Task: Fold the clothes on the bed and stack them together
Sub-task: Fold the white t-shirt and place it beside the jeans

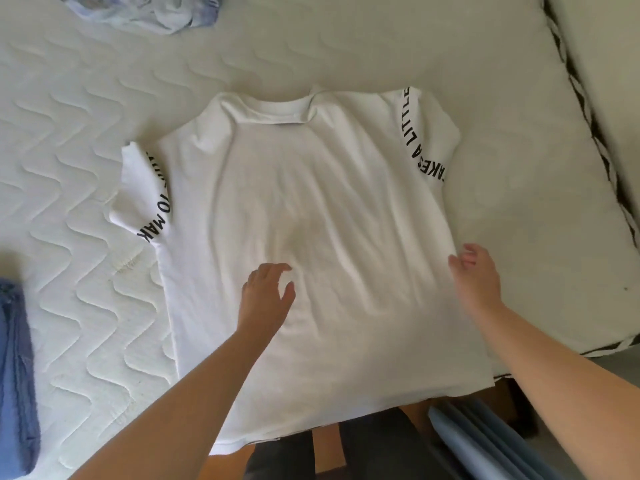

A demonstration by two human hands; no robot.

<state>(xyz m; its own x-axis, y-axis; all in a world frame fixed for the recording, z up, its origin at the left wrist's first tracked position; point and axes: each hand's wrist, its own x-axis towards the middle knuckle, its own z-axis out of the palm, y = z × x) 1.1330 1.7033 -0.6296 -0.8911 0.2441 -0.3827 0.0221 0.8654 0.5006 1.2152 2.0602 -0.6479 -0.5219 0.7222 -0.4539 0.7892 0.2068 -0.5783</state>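
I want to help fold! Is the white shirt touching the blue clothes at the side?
Apart. The head view shows bare mattress between the white shirt and the blue clothes.

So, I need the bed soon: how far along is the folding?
One blue garment looks folded at the left edge. The white T-shirt lies spread flat, unfolded, both hands open at it. A crumpled pale garment waits at the top.

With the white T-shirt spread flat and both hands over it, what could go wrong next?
The T-shirt's hem hangs past the bed edge, so it might slide off. Wrinkles near the left hand may get folded in. The right hand sits at the side edge, which could fold unevenly.
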